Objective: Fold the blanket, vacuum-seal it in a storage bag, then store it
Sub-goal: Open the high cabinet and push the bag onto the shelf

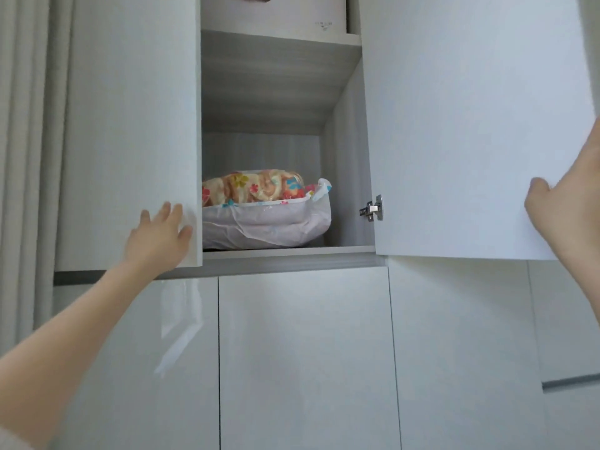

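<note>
Blanket: the floral blanket (256, 186) sits squashed inside the storage bag (266, 225), which lies flat on the cupboard shelf (289, 250), set back from the front lip, I judge so the doors can pass.
Stage: storing looks done to me; only shutting the doors seems left.
Left hand (159, 235): fingers spread and straight, palm on the lower edge of the left door (130, 125), holding nothing; arm stretched upward, placed to push.
Right hand (565, 216): laid flat, grasping nothing, near the outer edge of the wide-swung right door (470, 125); partly cut off by the frame.
Around: a hinge (373, 208) beside the bag; a box (276, 14) on the shelf above.
</note>
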The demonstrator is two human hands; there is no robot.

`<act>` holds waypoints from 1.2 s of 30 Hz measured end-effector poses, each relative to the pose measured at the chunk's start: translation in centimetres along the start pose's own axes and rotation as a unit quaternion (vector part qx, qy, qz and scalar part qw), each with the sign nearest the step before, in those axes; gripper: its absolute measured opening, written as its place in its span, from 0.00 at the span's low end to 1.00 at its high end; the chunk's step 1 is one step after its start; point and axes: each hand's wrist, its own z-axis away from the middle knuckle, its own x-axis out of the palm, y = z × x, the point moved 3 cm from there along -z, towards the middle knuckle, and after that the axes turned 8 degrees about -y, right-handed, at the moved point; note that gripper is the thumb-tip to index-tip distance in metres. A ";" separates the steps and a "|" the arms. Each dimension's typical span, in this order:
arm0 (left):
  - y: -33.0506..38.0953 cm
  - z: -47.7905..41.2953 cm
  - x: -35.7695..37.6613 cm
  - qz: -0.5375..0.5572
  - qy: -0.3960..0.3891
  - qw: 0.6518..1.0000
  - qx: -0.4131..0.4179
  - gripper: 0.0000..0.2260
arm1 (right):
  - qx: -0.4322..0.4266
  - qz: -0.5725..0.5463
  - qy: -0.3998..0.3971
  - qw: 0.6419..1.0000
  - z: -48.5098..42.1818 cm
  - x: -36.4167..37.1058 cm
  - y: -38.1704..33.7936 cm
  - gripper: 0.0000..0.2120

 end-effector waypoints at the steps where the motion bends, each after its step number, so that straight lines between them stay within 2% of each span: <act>1: 0.0 0.0 0.5 -0.016 -0.018 1.000 0.008 0.24 | 0.044 -0.017 -0.025 0.999 -0.9 -0.6 1.1 0.34; 3: 0.2 0.1 1.2 -0.050 -0.036 0.998 0.024 0.24 | 0.050 -0.012 -0.058 0.997 -2.3 -1.9 1.4 0.30; 5: 0.5 0.0 1.3 -0.071 -0.037 0.996 0.041 0.25 | 0.048 -0.018 -0.048 0.998 -1.1 -4.6 -3.1 0.26; 8: 0.9 -0.5 1.4 -0.097 -0.036 0.993 0.057 0.25 | -0.021 -0.040 -0.043 0.998 2.9 -9.3 -11.8 0.20; 12: 0.3 -1.4 1.9 -0.093 -0.033 0.993 0.073 0.26 | -0.127 -0.109 -0.081 0.983 7.4 -9.9 -18.8 0.19; 18: -2.4 -3.2 3.1 -0.101 -0.004 0.987 0.128 0.32 | -0.228 -0.180 -0.166 0.943 14.1 -2.3 -25.1 0.23; 22: -2.8 -4.7 4.4 -0.086 -0.005 0.983 0.163 0.36 | -0.279 -0.151 -0.335 0.887 18.1 5.9 -28.5 0.21; 24: -3.0 -5.7 5.3 -0.086 0.001 0.979 0.184 0.38 | -0.291 -0.100 -0.375 0.874 19.7 10.0 -29.7 0.23; 29: -4.0 -7.8 7.7 -0.077 0.030 0.973 0.217 0.39 | -0.291 -0.004 -0.382 0.877 22.6 17.6 -31.5 0.29; 36: -4.6 -9.6 9.6 -0.080 0.064 0.966 0.236 0.38 | -0.275 0.059 -0.383 0.880 23.8 22.2 -32.0 0.32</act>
